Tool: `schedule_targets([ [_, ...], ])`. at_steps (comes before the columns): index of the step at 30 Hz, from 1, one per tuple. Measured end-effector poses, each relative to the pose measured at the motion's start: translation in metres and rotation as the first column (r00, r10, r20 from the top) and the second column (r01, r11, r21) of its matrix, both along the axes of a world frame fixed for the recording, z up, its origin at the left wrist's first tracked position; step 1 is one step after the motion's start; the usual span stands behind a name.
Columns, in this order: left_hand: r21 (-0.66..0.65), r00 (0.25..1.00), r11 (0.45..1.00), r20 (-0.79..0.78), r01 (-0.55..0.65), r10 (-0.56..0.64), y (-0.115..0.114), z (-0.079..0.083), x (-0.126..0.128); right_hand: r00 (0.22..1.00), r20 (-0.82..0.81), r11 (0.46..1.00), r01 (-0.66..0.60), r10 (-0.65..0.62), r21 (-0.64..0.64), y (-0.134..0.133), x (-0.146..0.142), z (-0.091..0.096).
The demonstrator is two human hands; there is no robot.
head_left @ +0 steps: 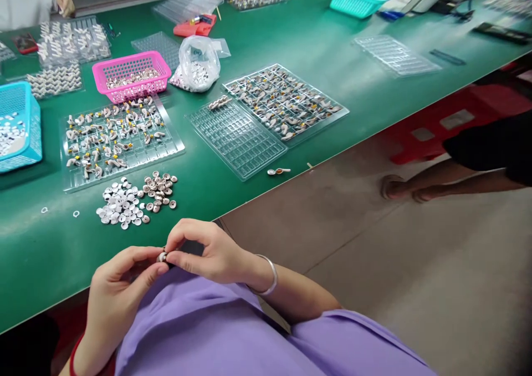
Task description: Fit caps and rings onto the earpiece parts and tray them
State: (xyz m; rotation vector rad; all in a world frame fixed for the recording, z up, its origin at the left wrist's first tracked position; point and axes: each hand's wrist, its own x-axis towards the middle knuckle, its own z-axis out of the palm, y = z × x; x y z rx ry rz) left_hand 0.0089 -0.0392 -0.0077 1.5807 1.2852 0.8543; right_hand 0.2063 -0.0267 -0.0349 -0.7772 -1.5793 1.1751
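My left hand (114,287) and my right hand (210,251) meet at the table's front edge, just above my lap. Both pinch one small, pale, rounded earbud part (162,257) between thumb and fingertips, which cover much of it. On the table beyond them lies a loose pile of small white round caps (120,203). Touching it on the right is a smaller pile of beige cup-shaped shells (159,190). Behind the piles, a clear plastic tray (172,143) carries many earbud pieces with curved stems and yellow bits.
A pink basket (127,60), a blue basket (31,123) and a plastic bag (199,60) hold small parts. A filled tray (286,101) overlaps a mostly bare clear tray (241,137). Across the table is a co-worker's hand (65,3). Another person's legs (457,186) stand at right.
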Motion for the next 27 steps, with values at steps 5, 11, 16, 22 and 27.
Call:
schedule_targets([
  [5, 0.042, 0.999, 0.999, 0.037, -0.021, 0.020, -0.0023, -0.0030, -0.0016, 0.999, -0.039, 0.998, 0.012, -0.015, -0.067, -0.0026, -0.0049, -0.0020],
  [11, 0.010, 0.995, 0.998, 0.086, -0.057, 0.056, 0.0007, -0.0057, -0.0027, 0.999, -0.010, 0.998, 0.053, -0.053, -0.018, -0.0031, -0.0069, 0.0001],
  [16, -0.130, 0.988, 0.986, 0.101, -0.107, 0.121, 0.0037, -0.0050, -0.0013, 0.983, 0.062, 0.959, 0.152, -0.171, 0.237, -0.0063, -0.0071, 0.0017],
  [22, -0.150, 0.989, 0.982, 0.078, -0.114, 0.127, 0.0035, -0.0040, 0.0011, 0.952, 0.116, 0.873, 0.206, -0.283, 0.443, -0.0084, -0.0076, 0.0033],
  [27, -0.105, 0.993, 0.989, 0.053, -0.101, 0.107, 0.0033, -0.0030, 0.0028, 0.958, 0.145, 0.886, 0.162, -0.246, 0.435, -0.0058, -0.0061, 0.0036],
])
